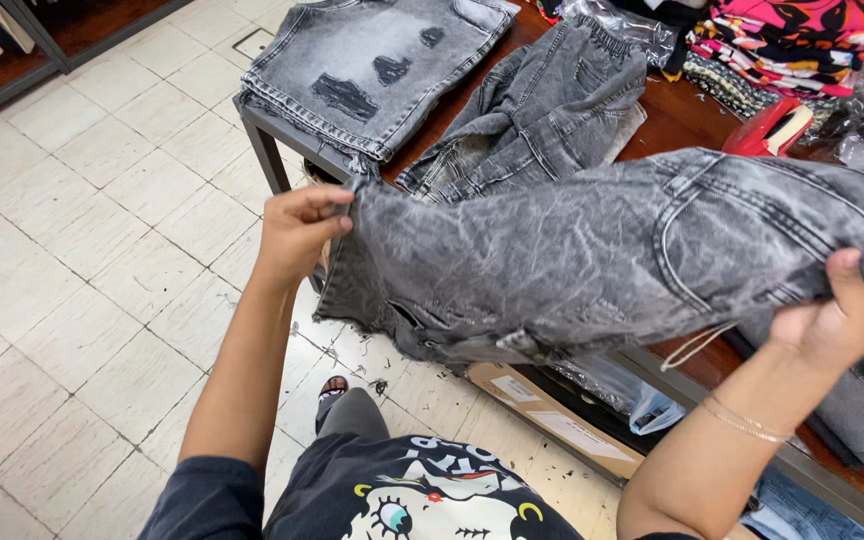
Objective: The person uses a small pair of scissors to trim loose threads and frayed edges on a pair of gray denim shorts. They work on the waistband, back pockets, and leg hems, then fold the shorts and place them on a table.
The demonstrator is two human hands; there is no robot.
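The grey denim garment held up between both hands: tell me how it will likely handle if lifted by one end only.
The grey denim garment is probably floppy: it sags and creases between the left hand and right hand. Held by one end, it would likely hang straight down. It seems fairly heavy for cloth, judging by the thick seams, and its rough weave looks unlikely to slip from a pinch.

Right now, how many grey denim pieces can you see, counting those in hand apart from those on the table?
Held: 1, the grey denim garment, gripped by the left hand and right hand.
Flat on the table: 1, the ripped denim piece.
Crumpled: 1, the crumpled denim piece.
Total: 3
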